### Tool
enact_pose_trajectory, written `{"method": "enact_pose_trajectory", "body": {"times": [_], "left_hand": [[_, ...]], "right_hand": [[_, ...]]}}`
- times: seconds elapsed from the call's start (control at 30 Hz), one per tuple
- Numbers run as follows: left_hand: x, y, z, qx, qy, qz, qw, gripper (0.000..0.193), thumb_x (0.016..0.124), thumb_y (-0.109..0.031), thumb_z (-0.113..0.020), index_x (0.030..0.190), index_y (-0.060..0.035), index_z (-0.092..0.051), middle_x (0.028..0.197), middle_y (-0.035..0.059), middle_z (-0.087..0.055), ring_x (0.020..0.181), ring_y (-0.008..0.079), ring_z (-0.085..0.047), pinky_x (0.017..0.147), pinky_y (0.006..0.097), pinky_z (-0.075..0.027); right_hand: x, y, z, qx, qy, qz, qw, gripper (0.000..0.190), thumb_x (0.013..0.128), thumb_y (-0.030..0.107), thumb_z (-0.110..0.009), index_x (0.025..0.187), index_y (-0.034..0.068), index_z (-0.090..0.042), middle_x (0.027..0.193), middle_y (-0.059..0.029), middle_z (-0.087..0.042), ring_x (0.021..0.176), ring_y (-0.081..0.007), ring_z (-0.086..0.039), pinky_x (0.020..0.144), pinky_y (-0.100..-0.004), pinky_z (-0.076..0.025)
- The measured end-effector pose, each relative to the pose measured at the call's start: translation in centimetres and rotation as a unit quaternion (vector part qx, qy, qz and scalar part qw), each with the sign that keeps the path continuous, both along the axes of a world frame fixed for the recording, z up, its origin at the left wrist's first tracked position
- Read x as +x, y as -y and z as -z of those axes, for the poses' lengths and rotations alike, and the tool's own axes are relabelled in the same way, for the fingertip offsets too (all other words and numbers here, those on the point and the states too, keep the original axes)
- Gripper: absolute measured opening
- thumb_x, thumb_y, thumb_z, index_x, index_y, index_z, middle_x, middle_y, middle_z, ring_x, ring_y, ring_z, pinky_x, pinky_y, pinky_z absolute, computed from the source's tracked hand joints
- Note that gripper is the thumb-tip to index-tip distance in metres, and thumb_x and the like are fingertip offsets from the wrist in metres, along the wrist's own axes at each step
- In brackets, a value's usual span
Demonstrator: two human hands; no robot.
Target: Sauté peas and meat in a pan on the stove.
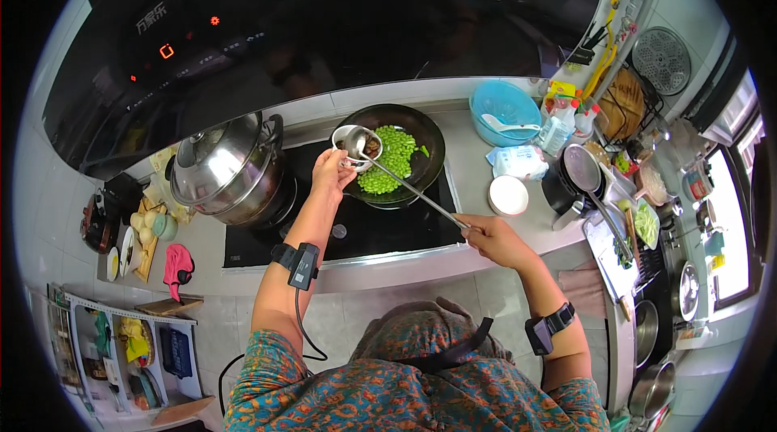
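Note:
My left hand (332, 174) grips a small white bowl (343, 159) with brown food pieces inside, over the left side of a dark wok (432, 156). In my right hand (488, 239) is the long handle of a metal ladle (419, 192); its head sits in the mouth of the bowl. Shelled green beans (391, 159) lie in the wok, which stands on a black glass cooktop (388, 238). What is under the bowl in the wok is hidden.
A large lidded steamer pot (227, 171) stands left of the wok. To the right are blue basins (505, 110), a wipes packet (519, 162), a white bowl (508, 195) and a black container with a strainer (561, 189). A black range hood (364, 19) overhangs the cooktop.

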State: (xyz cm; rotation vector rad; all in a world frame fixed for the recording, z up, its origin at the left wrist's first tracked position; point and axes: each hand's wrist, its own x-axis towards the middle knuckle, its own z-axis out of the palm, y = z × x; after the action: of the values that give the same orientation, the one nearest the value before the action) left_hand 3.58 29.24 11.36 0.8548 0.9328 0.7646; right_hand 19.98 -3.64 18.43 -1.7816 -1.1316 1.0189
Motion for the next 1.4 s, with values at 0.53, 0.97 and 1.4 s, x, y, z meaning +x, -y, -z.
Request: {"method": "enact_pose_trajectory", "body": {"times": [0.53, 0.97, 1.4], "left_hand": [[1.3, 0.4, 0.0, 0.024, -0.046, -0.014, 0.999, 0.052, 0.074, -0.017, -0.070, 0.121, -0.0094, -0.047, 0.085, 0.0043, -0.061, 0.065, 0.0145, -0.059, 0.072, 0.0357, -0.051], [1.0, 0.6, -0.3, 0.057, -0.072, -0.043, 0.995, 0.044, 0.075, -0.016, -0.069, 0.115, -0.0115, -0.052, 0.078, 0.0023, -0.060, 0.061, 0.0136, -0.058, 0.066, 0.0319, -0.052], [1.5, 1.4, -0.5, 0.068, -0.062, -0.034, 0.995, 0.056, 0.072, -0.015, -0.070, 0.123, -0.0108, -0.047, 0.079, 0.0023, -0.060, 0.064, 0.0126, -0.057, 0.067, 0.0313, -0.048]], "right_hand": [[-1.2, 1.9, 0.2, 0.062, 0.341, 0.055, 0.936, 0.036, 0.086, 0.015, -0.058, 0.121, 0.013, -0.061, 0.075, -0.0195, -0.063, 0.069, -0.0366, -0.062, 0.065, -0.0438, -0.049], [-0.3, 2.2, -0.4, 0.029, 0.174, 0.092, 0.980, 0.035, 0.086, 0.016, -0.059, 0.121, 0.009, -0.061, 0.061, -0.0182, -0.053, 0.055, -0.0275, -0.054, 0.057, -0.0378, -0.044], [-0.9, 2.0, -0.8, 0.022, 0.250, 0.027, 0.968, 0.034, 0.086, 0.015, -0.058, 0.120, 0.010, -0.061, 0.077, -0.0231, -0.062, 0.072, -0.0392, -0.061, 0.068, -0.0456, -0.047]]}}
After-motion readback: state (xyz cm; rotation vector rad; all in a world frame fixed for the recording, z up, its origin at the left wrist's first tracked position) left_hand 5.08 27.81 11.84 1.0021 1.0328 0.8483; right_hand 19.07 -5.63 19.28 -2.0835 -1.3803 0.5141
